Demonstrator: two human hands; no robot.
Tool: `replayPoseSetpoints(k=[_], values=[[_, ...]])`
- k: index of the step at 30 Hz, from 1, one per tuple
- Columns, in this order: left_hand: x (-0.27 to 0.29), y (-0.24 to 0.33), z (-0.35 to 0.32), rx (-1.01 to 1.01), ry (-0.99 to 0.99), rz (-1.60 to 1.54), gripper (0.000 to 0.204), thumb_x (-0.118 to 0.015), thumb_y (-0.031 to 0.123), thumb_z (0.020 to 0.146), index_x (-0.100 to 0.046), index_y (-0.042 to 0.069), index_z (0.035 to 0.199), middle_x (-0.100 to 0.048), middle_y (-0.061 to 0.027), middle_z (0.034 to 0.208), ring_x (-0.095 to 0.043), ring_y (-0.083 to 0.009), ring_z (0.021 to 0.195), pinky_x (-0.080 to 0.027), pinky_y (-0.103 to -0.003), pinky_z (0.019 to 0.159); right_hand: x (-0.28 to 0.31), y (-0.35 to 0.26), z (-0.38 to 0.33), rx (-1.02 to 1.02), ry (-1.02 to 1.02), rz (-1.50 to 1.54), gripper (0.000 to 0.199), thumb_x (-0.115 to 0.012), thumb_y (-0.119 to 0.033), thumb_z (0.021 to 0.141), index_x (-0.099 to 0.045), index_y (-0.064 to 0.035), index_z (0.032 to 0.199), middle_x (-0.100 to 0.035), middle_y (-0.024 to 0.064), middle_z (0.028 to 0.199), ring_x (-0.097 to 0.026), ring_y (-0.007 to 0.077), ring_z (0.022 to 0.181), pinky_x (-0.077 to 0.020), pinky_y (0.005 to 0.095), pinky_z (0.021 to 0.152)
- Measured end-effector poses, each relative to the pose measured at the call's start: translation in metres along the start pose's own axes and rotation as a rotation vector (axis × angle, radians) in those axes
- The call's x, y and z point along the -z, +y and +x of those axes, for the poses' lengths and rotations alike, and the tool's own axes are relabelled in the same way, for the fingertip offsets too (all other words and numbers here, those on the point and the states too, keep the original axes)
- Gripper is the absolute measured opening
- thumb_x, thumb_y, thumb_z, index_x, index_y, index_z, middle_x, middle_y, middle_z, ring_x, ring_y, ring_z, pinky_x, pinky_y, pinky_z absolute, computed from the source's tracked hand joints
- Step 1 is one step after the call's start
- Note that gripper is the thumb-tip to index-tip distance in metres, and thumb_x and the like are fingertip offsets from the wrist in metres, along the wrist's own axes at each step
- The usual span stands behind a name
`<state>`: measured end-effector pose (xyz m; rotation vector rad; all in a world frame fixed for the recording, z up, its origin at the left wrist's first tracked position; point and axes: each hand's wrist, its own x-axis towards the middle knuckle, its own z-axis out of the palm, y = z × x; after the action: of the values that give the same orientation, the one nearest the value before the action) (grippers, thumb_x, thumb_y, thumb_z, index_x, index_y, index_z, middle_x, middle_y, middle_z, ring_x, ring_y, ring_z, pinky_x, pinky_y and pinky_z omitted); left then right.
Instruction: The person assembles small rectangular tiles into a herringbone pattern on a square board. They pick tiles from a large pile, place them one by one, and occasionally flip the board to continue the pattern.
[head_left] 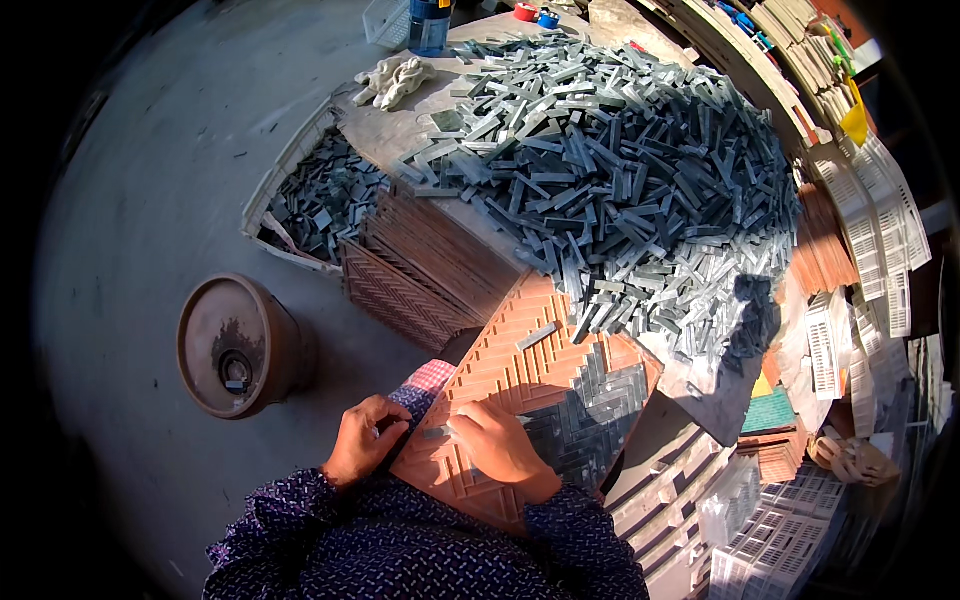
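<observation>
A reddish-orange tray [500, 372] with herringbone slots lies tilted in front of me. Grey stone strips [598, 408] fill the slots on its right part, and one loose strip [538, 336] rests across the upper slots. My right hand [500, 447] is over the tray's lower left, its fingers bent and pressed together at the slots; whatever is in them is hidden. My left hand [366, 440] is just off the tray's left edge, fingers curled with thumb close to forefinger. I cannot make out anything between them.
A large heap of grey strips [620, 160] covers the table beyond the tray. Stacked brown trays [430, 255], a white crate rim [262, 195] around dark pieces, and a round brown drum [240, 345] stand left. White gloves [394, 80] lie at the back; white crates [775, 530] stand right.
</observation>
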<state>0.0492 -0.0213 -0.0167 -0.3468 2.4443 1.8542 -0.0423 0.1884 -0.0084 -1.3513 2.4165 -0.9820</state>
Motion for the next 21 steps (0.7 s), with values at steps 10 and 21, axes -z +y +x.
replayPoseSetpoints(k=[10, 21], values=[[-0.016, 0.001, -0.003, -0.364, -0.041, 0.334, 0.029, -0.075, 0.006, 0.068, -0.068, 0.005, 0.096, -0.060, -0.0091, 0.090, -0.060, -0.0257, 0.079, -0.051, -0.033, 0.068, 0.040, -0.001, 0.016, -0.334, -0.050, 0.246, 0.028, -0.068, -0.005, 0.076, -0.061, -0.0016, 0.102, -0.061, 0.0121, 0.098, -0.062, 0.0274, 0.081, -0.0502, 0.0337, 0.068], [-0.009, 0.024, 0.000, -0.152, -0.063, 0.136, 0.025, -0.068, 0.003, 0.076, -0.065, 0.003, 0.101, -0.060, -0.0108, 0.092, -0.062, -0.0244, 0.079, -0.053, -0.032, 0.066, 0.066, 0.080, 0.019, -0.241, 0.248, -0.297, 0.028, -0.057, 0.001, 0.078, -0.061, -0.0033, 0.105, -0.059, 0.0127, 0.110, -0.057, 0.0327, 0.098, -0.0475, 0.0393, 0.083]])
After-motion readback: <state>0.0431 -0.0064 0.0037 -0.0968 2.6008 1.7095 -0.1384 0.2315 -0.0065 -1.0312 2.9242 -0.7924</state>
